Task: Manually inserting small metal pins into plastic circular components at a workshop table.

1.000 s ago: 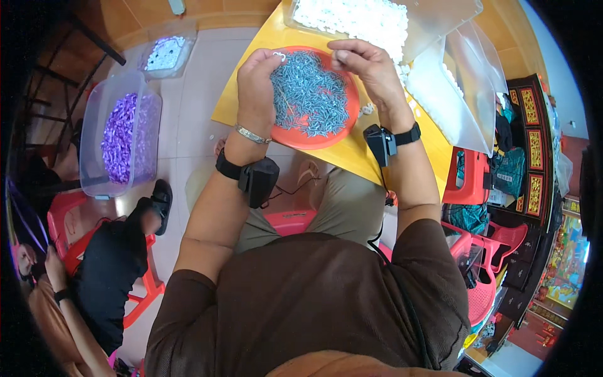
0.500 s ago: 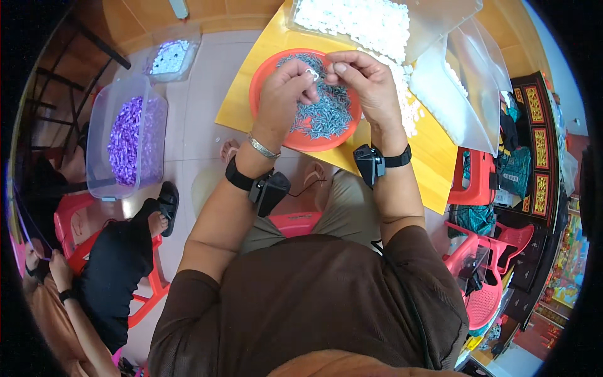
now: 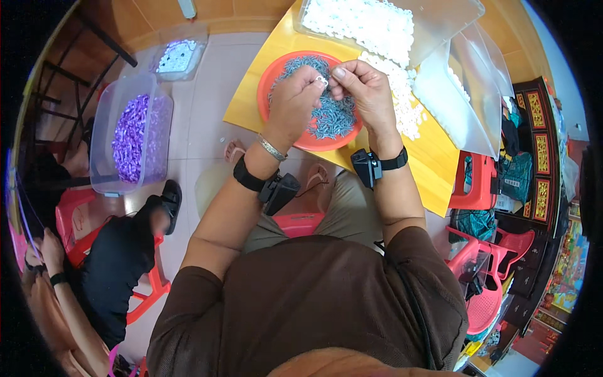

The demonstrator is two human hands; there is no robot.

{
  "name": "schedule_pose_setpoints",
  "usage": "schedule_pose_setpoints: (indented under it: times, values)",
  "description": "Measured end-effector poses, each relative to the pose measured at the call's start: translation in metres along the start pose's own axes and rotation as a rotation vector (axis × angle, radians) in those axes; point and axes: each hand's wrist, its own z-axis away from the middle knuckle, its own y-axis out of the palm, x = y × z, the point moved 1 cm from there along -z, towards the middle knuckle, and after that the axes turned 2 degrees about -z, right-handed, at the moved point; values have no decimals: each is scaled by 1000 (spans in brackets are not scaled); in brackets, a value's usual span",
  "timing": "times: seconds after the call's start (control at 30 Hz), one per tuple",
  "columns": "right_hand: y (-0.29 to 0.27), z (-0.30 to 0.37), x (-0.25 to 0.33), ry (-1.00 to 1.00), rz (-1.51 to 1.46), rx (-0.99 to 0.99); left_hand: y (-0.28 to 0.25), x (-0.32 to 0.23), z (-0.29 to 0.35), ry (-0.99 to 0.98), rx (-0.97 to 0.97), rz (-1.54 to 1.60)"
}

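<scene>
Our left hand (image 3: 294, 103) and right hand (image 3: 366, 94) meet above the orange plate (image 3: 271, 81), fingertips pinched together on a small white piece (image 3: 322, 80). Plate sits at 12 o'clock from our lap, on the yellow table (image 3: 251, 107), heaped with grey screws (image 3: 333, 119). Beyond, at 1 o'clock, loose white pieces (image 3: 408, 113) and a clear tub (image 3: 440, 25). At 10 o'clock, a bin of purple parts (image 3: 129, 135).

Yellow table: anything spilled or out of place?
Yes. Loose white pieces lie heaped on the yellow table, outside the clear bin, beside the right hand. The grey pieces stay inside the orange plate.
</scene>
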Motion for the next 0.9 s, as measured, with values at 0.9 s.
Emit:
schedule_pose_setpoints:
  times: [0.9]
  values:
    - [-2, 4, 0, -178, 615, 101, -1, -4, 6, 165, 40, -500]
